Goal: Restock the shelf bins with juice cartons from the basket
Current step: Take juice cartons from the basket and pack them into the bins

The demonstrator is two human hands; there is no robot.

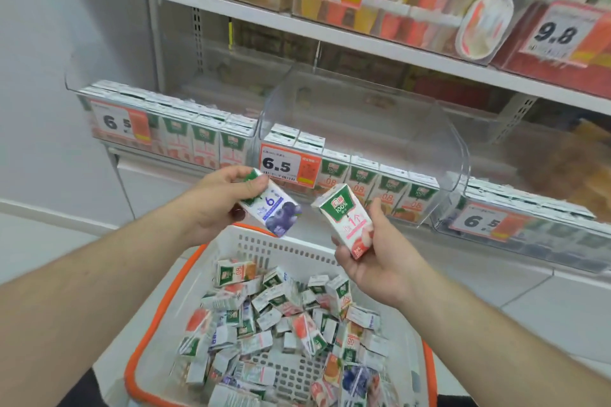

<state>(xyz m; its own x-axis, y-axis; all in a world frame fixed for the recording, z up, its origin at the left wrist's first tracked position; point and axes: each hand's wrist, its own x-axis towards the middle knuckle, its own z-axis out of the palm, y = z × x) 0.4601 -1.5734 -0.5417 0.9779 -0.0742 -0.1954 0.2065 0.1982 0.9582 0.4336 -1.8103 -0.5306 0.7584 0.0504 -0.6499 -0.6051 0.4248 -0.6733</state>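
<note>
Two juice cartons held up above the basket (155, 317), in front of the shelf bins

Behind the basket, three clear bins hold carton rows; the middle bin (429, 142), tagged 6.5, is partly filled. Loose cartons (284, 327) lie jumbled in the basket. Above its far rim, the left hand (215, 205) grips a blueberry carton (274, 208); the right hand (373, 261) grips a peach carton (347, 218), apart

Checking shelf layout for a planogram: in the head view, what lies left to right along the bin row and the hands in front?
Left bin → blueberry carton in left hand → peach carton in right hand → right bin.
</note>
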